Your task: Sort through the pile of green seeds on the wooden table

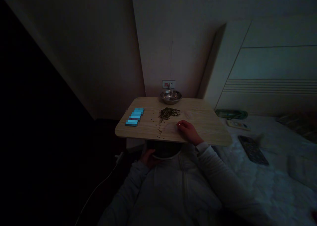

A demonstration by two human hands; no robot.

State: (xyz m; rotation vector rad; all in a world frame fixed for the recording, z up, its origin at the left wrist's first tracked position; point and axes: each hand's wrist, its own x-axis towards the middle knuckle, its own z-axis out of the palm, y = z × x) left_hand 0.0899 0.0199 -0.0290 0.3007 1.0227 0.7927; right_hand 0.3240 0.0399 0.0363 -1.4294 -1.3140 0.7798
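Partway, by the look of it: small dark grains (168,113) heaped, some strewn, on your pale wooden table (210,130). Your left hand (148,158) grips a dim round bowl (168,150); right hand (189,131) pinched shut, contents too dark to tell.

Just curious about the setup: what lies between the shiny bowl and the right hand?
The head view shows a heap of small dark pieces between the shiny bowl and right hand.
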